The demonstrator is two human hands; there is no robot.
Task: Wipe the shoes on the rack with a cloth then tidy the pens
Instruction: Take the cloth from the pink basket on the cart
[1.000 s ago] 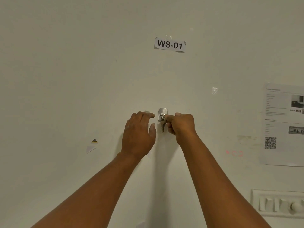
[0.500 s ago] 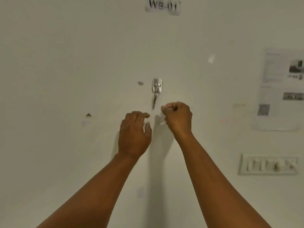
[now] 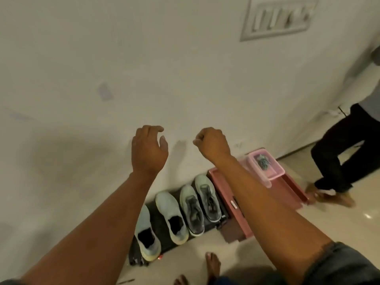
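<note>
Both hands hover above the rack point(image 3: 221, 220) — left hand point(image 3: 149, 150) loosely curled, right hand point(image 3: 212, 144) fisted, both empty; shoes point(image 3: 192, 210) lie below, toes toward the wall.

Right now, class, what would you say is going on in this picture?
A person stands facing a wall, both arms raised, looking down at a shoe rack on the floor. The left hand hangs loosely curled and holds nothing; the right hand is curled into a fist, apparently empty. Four shoes sit untouched on the rack. Beside it, a pink tray carries a pink container. Another person stands at right.
</note>
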